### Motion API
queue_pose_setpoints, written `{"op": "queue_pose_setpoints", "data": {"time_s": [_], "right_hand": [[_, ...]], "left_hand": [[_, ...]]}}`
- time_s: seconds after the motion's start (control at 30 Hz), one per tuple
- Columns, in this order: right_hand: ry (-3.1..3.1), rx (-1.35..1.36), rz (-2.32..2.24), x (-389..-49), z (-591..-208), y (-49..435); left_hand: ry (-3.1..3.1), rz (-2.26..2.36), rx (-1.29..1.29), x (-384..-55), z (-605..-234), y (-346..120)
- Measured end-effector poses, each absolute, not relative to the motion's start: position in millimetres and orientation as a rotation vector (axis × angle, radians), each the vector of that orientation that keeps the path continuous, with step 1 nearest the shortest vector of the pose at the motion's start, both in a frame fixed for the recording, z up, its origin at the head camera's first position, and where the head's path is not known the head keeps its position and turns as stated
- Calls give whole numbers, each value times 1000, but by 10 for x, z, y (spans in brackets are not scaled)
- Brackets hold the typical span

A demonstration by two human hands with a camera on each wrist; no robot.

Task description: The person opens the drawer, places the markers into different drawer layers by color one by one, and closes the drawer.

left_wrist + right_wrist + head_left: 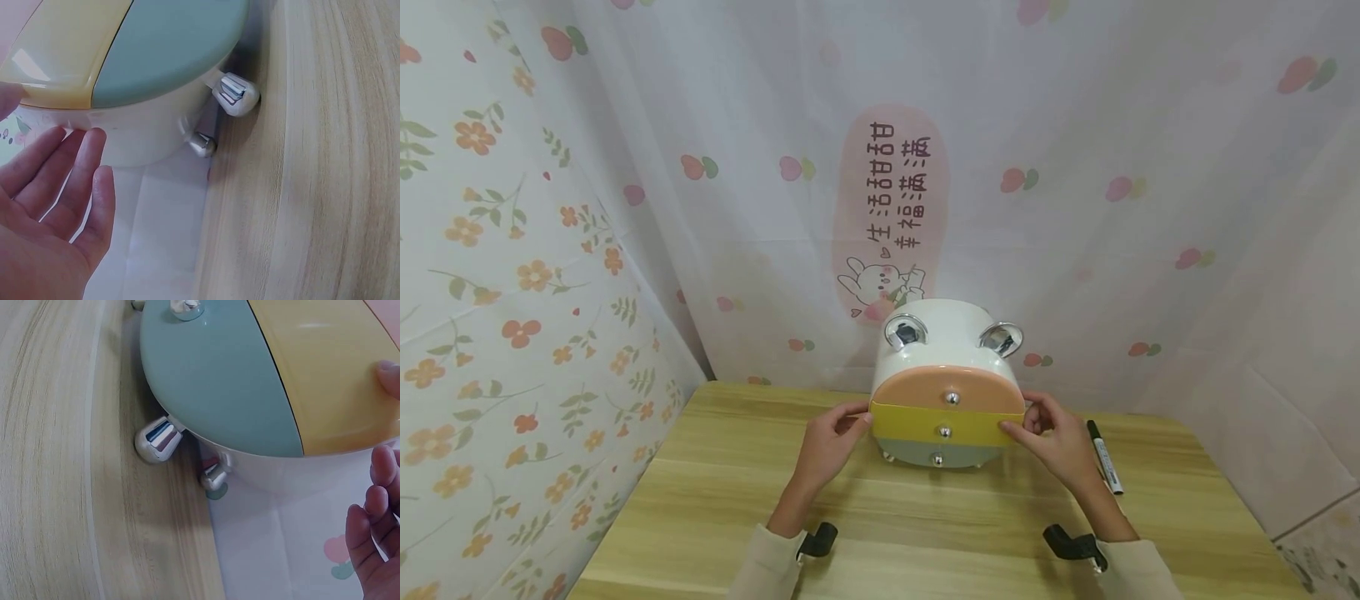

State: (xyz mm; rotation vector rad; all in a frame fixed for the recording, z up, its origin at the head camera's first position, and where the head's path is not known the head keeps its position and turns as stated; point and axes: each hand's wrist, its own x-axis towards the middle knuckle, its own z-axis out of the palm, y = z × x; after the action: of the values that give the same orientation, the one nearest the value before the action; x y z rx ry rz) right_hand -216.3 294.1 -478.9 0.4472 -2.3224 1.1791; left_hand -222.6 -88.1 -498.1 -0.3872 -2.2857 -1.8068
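A small drawer cabinet (936, 333) with a white rounded body stands on the table. Its front has a peach drawer (925, 385), a yellow drawer (910, 423) and a grey-green drawer (902, 451), each with a silver knob. My left hand (826, 443) grips its left edge, thumb at the yellow drawer's end and fingertips against the white side. On the opposite edge, my right hand (1060, 437) holds it with the thumb on the yellow front and bent fingers by the side. All three drawers look flush. Silver feet (236, 95) show under the cabinet.
A black-capped marker (1105, 458) lies on the wooden table (715, 483), right of the right hand. Patterned curtains (737, 208) hang behind the table and along its left. Black wrist mounts (1070, 543) sit at both cuffs.
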Motion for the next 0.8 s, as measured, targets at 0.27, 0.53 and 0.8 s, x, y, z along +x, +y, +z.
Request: {"op": "queue_pose_setpoints", "data": {"time_s": [0.27,0.53,0.8], "right_hand": [[-2316,449,1224,-2158,-4811,2940],[-2420,342,1284,-2046,-4890,2942],[-2750,-49,1372,-1842,-4963,2800]], "left_hand": [[-2276,-1821,-382,-2231,-4985,-869],[-2267,-1829,-395,-2241,-4992,-878],[-2294,-1807,-390,-2225,-4968,-879]]}}
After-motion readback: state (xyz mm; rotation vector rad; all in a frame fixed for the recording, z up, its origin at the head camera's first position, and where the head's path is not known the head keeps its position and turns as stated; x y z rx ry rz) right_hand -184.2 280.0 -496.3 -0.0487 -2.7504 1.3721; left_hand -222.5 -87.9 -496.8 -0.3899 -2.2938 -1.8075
